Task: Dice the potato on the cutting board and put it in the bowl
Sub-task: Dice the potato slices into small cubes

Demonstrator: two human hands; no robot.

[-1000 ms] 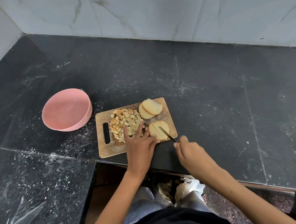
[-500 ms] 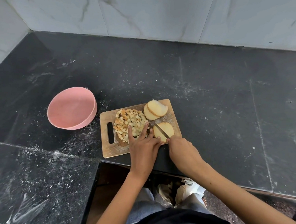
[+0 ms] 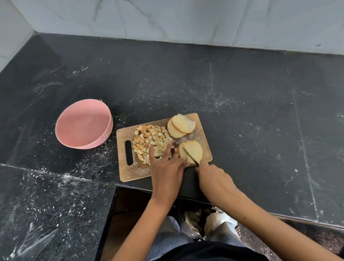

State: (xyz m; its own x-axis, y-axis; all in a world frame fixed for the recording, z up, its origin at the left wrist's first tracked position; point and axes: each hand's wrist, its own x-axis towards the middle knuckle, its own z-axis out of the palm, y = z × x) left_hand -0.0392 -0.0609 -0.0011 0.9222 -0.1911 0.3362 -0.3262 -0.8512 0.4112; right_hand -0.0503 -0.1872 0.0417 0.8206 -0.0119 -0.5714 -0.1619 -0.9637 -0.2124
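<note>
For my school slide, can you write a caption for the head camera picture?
Right hand slicing a potato slab with a knife, diced potato piled beside, pink bowl waiting.

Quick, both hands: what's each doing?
Left hand: open, straight fingers on the potato slice.
Right hand: gripping the knife.

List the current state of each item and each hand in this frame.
pink bowl: empty, upright.
diced potato: piled on cutting board.
two slices: uncut, overlapping.
near slice: under the knife.
left hand: fingers straight, beside near slice.
right hand: grips knife.
</note>
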